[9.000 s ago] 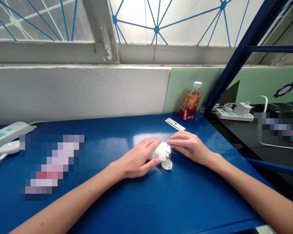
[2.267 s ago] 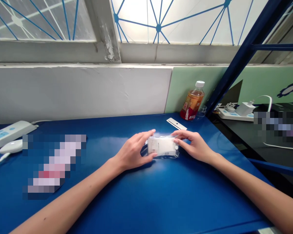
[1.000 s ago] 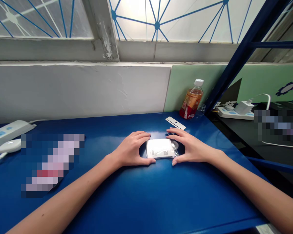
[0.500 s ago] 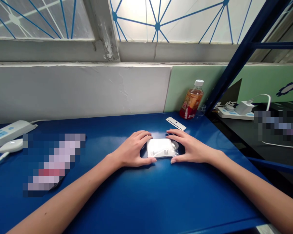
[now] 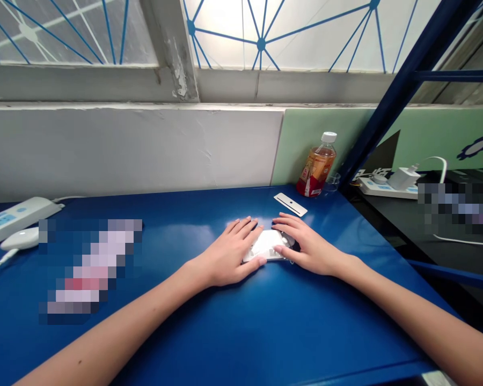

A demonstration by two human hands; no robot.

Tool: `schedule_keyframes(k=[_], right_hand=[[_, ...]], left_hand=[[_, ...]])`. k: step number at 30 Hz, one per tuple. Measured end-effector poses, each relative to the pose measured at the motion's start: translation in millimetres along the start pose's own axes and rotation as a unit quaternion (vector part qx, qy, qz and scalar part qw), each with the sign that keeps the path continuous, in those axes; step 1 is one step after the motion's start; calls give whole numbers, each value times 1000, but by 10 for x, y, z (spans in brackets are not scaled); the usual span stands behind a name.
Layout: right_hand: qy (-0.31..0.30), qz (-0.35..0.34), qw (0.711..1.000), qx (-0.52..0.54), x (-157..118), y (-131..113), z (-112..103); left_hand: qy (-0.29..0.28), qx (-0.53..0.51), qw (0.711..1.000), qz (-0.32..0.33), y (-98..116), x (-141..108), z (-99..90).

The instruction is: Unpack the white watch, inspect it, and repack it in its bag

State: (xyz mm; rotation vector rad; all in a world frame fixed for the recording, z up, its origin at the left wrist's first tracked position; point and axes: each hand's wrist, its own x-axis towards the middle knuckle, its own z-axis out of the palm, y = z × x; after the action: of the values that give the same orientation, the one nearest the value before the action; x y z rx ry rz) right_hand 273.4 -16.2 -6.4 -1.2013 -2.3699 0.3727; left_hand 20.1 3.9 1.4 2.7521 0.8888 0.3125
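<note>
A small flat white packet [image 5: 266, 243] in clear plastic lies on the blue tabletop [image 5: 241, 321], partly covered by both hands. My left hand [image 5: 234, 253] rests over its left part, fingers stretched out and apart, thumb along the near edge. At the right end is my right hand [image 5: 308, 242]. Its thumb lies on the packet's top near the front, and its fingers reach out along the far side, apart from the thumb. Just beyond the hands lies a flat white card-like piece [image 5: 290, 204] with a dark slit.
A drink bottle [image 5: 317, 166] with a red and orange label stands at the back right, beside a blue metal post [image 5: 386, 107]. On the left are a power strip [image 5: 22, 217], a white plug or charger [image 5: 20, 239] with cable, and a pixelated object [image 5: 94, 271].
My left hand has slid right and flattened onto the packet. My right thumb has moved from the near side onto its top. The packet stays in place.
</note>
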Motion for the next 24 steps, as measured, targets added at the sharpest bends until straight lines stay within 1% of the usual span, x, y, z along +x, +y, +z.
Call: schedule_keyframes(k=[5, 11, 16, 19, 24], right_hand=[[-16, -15, 1000, 0, 15, 4, -38], [-22, -63, 998, 4, 38, -13, -100], [-62, -40, 997, 35, 35, 1, -148], [-90, -28, 994, 56, 39, 2, -176], [-102, -28, 992, 62, 44, 13, -206]], left_hand=[[2, -5, 1000, 1, 6, 6, -7], [-1, 1, 1000, -3, 15, 7, -8], [1, -3, 1000, -1, 14, -1, -21], [-15, 10, 1000, -7, 19, 3, -28], [-30, 25, 999, -11, 21, 10, -39]])
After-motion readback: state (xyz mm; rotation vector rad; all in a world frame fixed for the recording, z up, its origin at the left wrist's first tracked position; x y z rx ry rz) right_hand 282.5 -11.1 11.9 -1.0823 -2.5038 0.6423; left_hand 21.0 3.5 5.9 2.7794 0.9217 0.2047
